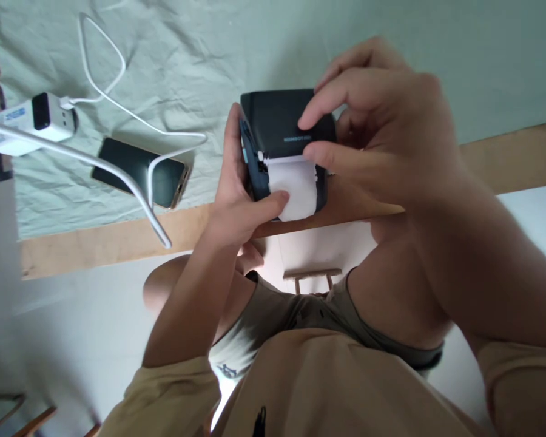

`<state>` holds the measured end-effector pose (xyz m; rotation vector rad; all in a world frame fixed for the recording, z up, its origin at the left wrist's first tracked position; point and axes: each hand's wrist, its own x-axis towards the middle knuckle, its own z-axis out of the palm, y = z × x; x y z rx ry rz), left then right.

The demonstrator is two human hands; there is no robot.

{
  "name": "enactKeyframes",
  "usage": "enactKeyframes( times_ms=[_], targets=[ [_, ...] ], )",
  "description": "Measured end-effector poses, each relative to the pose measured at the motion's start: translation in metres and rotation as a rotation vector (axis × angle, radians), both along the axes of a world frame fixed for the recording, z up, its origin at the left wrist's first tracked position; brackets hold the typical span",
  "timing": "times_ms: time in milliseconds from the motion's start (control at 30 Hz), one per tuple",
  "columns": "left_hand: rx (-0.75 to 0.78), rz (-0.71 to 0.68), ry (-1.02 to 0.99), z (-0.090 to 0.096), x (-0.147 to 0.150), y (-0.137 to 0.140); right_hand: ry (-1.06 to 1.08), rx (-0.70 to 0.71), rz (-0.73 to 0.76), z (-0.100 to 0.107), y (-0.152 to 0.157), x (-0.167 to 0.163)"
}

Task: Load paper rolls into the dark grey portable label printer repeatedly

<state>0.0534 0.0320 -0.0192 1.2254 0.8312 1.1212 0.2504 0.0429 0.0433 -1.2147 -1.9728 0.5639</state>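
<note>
A small dark label printer (275,121) is raised at the table's front edge, its dark lid facing up. A white paper strip (295,188) comes out of the slot below the lid. My left hand (236,206) is wrapped round the printer's left side, with its thumb pressed on the paper. My right hand (382,121) is at the printer's right side. Its index finger and thumb lie on the lid near the printed lettering, and another finger curls by the right edge. The printer's underside and most of its right side are hidden.
A green cloth (186,54) covers the wooden table (118,246). To the left lie a dark phone (131,173) and a white power block (50,124) with a looped white cable (118,103). A thicker white cord (131,182) crosses in front of them. A wooden stool (312,274) shows below.
</note>
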Motion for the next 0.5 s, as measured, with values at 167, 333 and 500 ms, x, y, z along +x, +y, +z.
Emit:
enactKeyframes(
  times_ms=[167, 333, 500],
  targets=[
    [0.005, -0.012, -0.041, 0.000, 0.001, 0.000, -0.010, -0.079, 0.044, -0.006, 0.000, 0.000],
    [0.046, -0.029, -0.095, 0.003, 0.006, 0.000, 0.073, -0.120, 0.096, -0.008, 0.001, -0.003],
    [-0.002, 0.120, -0.112, 0.012, 0.009, -0.005, 0.266, -0.419, 0.202, -0.017, 0.005, -0.005]
  ],
)
